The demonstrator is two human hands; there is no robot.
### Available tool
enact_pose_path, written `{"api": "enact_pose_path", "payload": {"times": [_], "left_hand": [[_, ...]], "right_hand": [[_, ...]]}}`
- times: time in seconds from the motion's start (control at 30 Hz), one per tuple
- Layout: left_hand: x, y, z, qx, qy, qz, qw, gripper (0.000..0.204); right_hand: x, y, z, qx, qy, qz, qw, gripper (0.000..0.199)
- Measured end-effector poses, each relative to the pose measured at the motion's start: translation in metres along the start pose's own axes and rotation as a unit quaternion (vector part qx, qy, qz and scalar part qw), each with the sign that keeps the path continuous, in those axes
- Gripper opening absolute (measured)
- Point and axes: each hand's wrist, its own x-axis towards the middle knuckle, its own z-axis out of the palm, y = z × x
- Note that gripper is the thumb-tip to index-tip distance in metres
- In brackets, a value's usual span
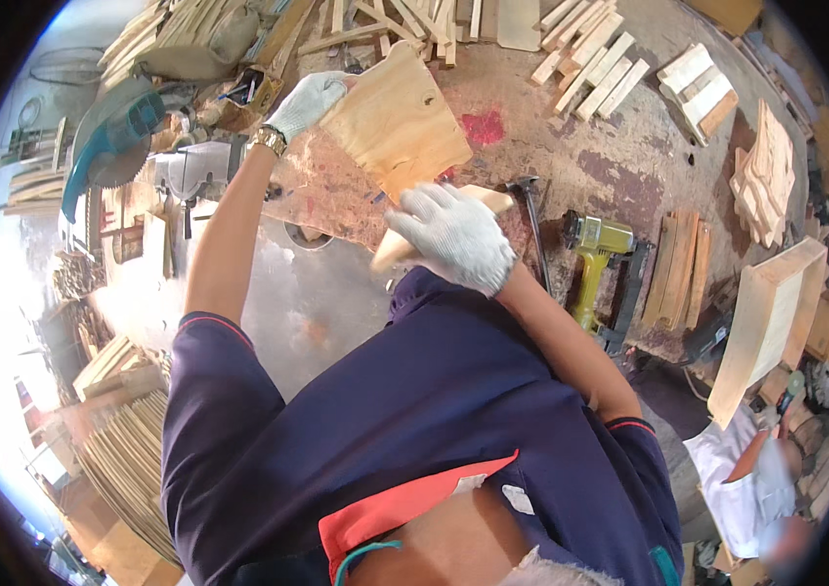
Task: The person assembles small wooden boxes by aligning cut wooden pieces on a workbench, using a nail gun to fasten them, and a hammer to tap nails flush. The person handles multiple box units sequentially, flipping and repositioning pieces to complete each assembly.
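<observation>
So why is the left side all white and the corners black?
In the head view, strong daylight washes out the left rim; the fisheye lens leaves black corners and bends the wood strips near the edge; the gloved right hand and the board look sharp.

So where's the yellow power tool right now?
In the head view, the yellow power tool lies on the workbench to the person's right, between the hammer and a small stack of wooden slats.
</observation>
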Motion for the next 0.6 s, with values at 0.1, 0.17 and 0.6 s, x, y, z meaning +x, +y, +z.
{"api": "enact_pose_path", "payload": {"times": [0.1,0.17,0.6], "left_hand": [[-0.039,0.004,0.017,-0.043,0.068,-0.053,0.995,0.037],[-0.076,-0.002,0.031,-0.027,0.144,-0.107,0.983,0.035],[-0.246,-0.014,0.227,-0.491,0.464,-0.300,0.673,0.027]], "right_hand": [[-0.026,-0.006,-0.020,0.004,-0.044,0.002,0.999,0.028],[-0.043,0.001,-0.038,0.011,-0.060,0.047,0.997,0.030],[-0.076,0.117,-0.010,-0.268,-0.063,0.080,0.958,0.063]]}}
